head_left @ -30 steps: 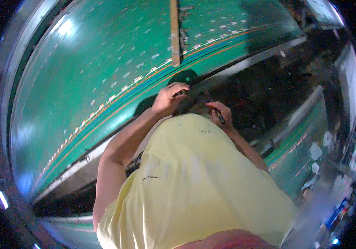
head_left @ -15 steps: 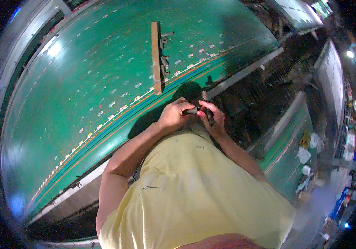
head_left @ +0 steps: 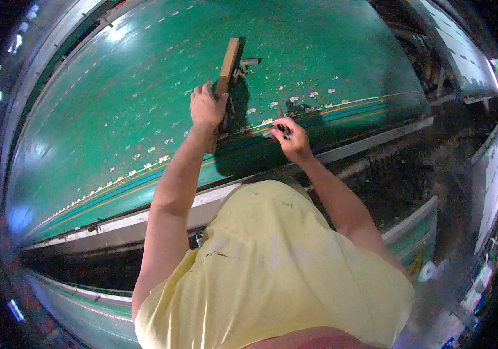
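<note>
A long wooden bar (head_left: pixel 230 58) lies across the green printed surface (head_left: pixel 144 87), with small metal fittings (head_left: pixel 251 61) along its right side. My left hand (head_left: pixel 205 109) reaches out to the bar's middle, its thumb over the wood and its fingers along the left side. It looks closed on the bar, though part of the grip is hidden. To the right, above the striped near border, my right hand (head_left: pixel 293 139) pinches a small dark metal fitting (head_left: pixel 282 131). The fingers cover much of that piece, so its full shape cannot be made out.
A pale metal rail (head_left: pixel 371 139) runs along the surface's near edge. Beyond it on the right is a dark gap with machinery (head_left: pixel 400 163). Another green panel (head_left: pixel 414 232) stands lower right, beside a white roll (head_left: pixel 428 271). My yellow shirt (head_left: pixel 272 262) fills the near middle.
My hands have parted from in front of my body. The left has gone forward onto the wooden bar; the right has moved forward over the green surface with metal in its fingers. The view has turned.
</note>
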A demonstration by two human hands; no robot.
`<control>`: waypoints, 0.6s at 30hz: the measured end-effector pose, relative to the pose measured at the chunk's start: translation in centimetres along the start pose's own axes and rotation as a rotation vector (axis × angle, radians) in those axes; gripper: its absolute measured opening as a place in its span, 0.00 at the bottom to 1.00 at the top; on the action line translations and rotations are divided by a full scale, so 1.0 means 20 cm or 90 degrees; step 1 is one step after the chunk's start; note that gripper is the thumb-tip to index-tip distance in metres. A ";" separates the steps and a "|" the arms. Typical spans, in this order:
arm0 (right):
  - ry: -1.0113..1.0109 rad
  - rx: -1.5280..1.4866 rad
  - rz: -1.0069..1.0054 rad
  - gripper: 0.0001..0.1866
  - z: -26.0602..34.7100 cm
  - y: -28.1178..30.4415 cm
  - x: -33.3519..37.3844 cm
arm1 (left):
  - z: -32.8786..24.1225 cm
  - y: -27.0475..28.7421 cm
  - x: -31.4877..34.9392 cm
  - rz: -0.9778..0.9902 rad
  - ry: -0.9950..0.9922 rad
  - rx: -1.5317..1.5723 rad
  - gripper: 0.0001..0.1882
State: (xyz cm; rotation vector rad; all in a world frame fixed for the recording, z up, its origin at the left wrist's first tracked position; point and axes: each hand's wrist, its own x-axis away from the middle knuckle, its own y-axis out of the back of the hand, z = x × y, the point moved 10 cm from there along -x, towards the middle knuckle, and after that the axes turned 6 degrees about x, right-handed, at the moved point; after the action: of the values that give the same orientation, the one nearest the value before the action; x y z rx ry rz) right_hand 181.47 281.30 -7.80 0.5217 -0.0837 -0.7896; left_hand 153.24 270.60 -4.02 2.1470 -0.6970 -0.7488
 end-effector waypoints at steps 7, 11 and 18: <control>-0.147 0.071 0.103 0.16 -0.32 0.08 -0.30 | 0.39 -0.11 -0.10 0.127 0.251 0.045 0.19; 0.098 0.461 -0.013 0.32 -0.27 0.44 -0.38 | 0.38 0.19 -0.07 0.093 0.253 0.139 0.19; 0.315 0.403 0.070 0.30 -0.02 0.28 -0.38 | 0.00 0.56 0.39 0.159 0.134 -0.006 0.29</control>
State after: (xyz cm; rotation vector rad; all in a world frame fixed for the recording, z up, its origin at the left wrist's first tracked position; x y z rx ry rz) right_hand 179.88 290.03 -4.49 1.2886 0.1006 -0.4965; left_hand 155.91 258.89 2.49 2.0444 -0.8257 -0.3864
